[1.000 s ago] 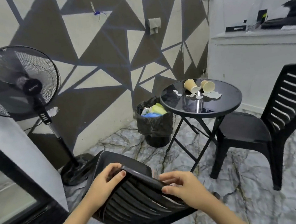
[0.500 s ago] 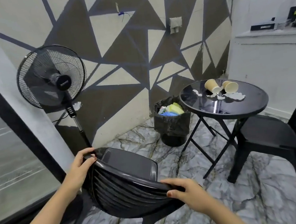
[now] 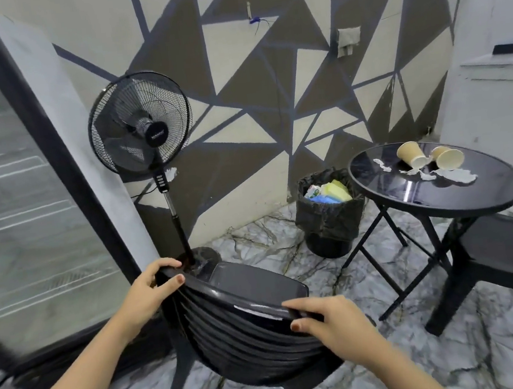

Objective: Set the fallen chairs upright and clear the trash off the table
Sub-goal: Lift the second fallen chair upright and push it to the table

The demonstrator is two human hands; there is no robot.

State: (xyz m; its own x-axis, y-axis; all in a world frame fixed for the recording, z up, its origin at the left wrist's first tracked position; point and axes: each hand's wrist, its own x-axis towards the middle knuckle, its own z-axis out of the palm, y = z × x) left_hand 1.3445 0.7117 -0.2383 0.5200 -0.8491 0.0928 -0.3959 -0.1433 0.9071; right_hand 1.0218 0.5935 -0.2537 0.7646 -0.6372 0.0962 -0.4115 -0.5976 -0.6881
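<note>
A black plastic chair stands upright right in front of me, its slatted back facing me. My left hand grips the left end of the backrest's top rail. My right hand holds the right end of that rail. A round black glass table stands at the right. On it lie two tipped paper cups and torn white paper scraps. A second black chair stands upright beyond the table at the right edge, only partly in view.
A bin lined with a black bag, holding coloured trash, stands against the patterned wall left of the table. A black pedestal fan stands just behind the chair I hold. A glass door with a black frame fills the left. The floor is marble.
The chair has moved left and away from me toward the fan. My left hand slid from the middle of the rail to its left end. My view turned left, so the table sits further right.
</note>
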